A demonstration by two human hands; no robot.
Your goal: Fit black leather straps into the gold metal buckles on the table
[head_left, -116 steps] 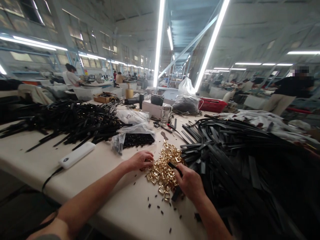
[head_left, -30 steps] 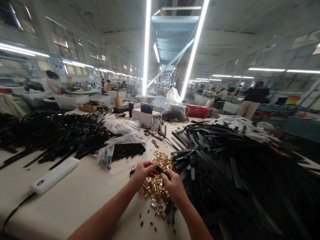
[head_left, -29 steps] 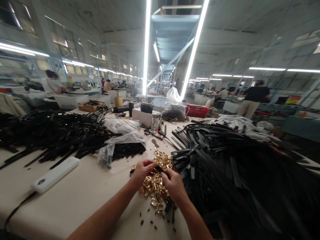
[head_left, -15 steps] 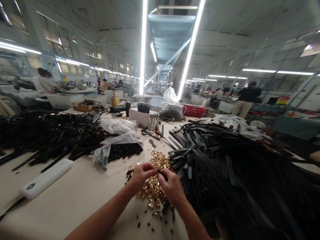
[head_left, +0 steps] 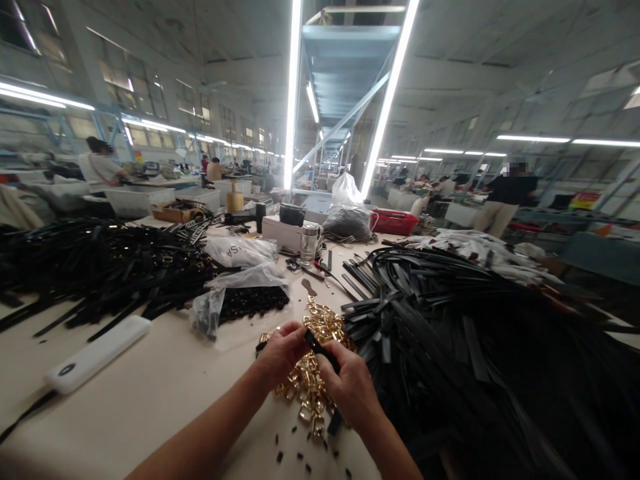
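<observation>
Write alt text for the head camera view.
The left hand and right hand grip one short black strap over a pile of gold buckles on a beige table. Big heaps of black straps lie at both sides; other people work behind.

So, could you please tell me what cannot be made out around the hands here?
Head view, left hand: its fingers hide whether anything is threaded on the black strap tip.
Head view, right hand: it covers the strap's middle.
Head view, small black bits on the table: too small to identify.
</observation>
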